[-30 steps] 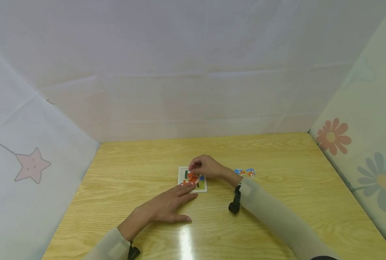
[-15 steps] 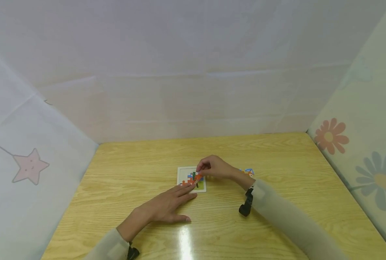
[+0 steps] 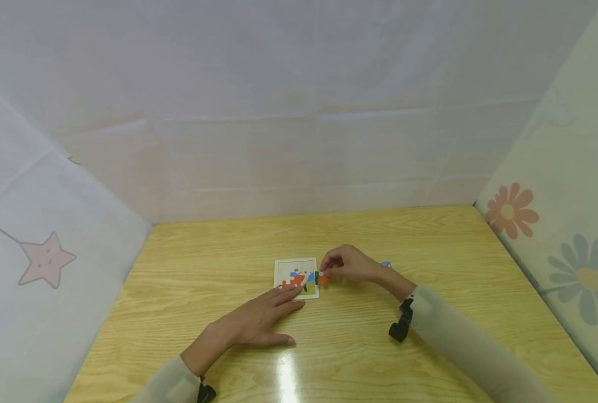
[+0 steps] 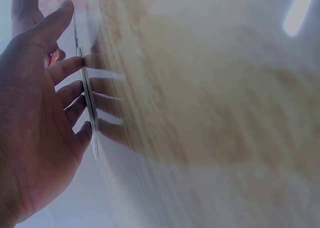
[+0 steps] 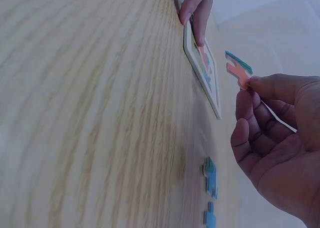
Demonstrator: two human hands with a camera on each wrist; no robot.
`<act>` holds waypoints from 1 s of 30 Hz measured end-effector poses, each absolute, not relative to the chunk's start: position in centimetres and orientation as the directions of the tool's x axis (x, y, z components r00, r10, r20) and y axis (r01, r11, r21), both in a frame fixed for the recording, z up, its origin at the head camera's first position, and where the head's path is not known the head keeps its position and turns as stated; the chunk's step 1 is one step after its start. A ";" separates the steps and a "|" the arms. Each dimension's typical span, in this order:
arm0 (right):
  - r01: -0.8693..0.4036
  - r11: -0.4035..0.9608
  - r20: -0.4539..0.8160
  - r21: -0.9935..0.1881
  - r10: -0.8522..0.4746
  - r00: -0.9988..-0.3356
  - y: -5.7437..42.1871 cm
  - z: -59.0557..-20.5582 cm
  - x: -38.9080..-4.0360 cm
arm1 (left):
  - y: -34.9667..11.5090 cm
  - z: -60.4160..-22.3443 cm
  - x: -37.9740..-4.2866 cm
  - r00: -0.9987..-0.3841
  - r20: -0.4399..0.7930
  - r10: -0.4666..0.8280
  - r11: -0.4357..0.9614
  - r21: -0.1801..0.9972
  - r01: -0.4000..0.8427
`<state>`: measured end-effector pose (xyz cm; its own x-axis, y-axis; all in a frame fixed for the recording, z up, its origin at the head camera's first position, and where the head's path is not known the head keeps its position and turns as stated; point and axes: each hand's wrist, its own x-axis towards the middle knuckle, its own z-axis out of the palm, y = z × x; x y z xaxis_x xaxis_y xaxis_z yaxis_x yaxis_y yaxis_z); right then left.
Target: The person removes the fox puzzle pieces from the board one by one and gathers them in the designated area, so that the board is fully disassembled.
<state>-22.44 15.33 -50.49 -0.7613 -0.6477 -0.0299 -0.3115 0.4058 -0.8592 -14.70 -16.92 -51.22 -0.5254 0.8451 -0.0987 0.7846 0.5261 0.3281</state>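
Note:
A white-framed jigsaw puzzle (image 3: 285,268) lies flat on the wooden table, partly filled with orange, blue and green pieces. My left hand (image 3: 261,319) rests on the puzzle's near edge with its fingers straight and spread; the left wrist view shows the fingertips (image 4: 82,88) touching the board. Just right of the frame, my right hand (image 3: 346,263) pinches an orange and green puzzle piece (image 5: 240,71) between thumb and fingers, lifted off the table. Two loose blue puzzle pieces (image 5: 211,178) lie on the table below the right hand, largely hidden behind the wrist in the head view.
The wooden table (image 3: 203,252) is bounded by pale cloth walls (image 3: 248,140) at the back and both sides. A bright light reflection (image 3: 287,375) shows on the tabletop near the front.
My right hand has moved right, carrying the orange and green puzzle piece from over the board to beyond its right edge. The left hand has stayed in place.

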 end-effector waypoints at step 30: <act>-0.303 0.431 -0.056 -0.850 -0.646 -0.761 21.9 -51.4 -19.9 | -16.8 -51.3 -14.7 -0.504 -0.087 0.859 0.505 0.303 0.808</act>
<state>-19.94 21.94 -51.39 -0.7613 -0.6459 -0.0561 -0.3032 0.4312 -0.8498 -14.75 -16.81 -51.32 -0.5044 0.8591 -0.0869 0.8080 0.5051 0.3033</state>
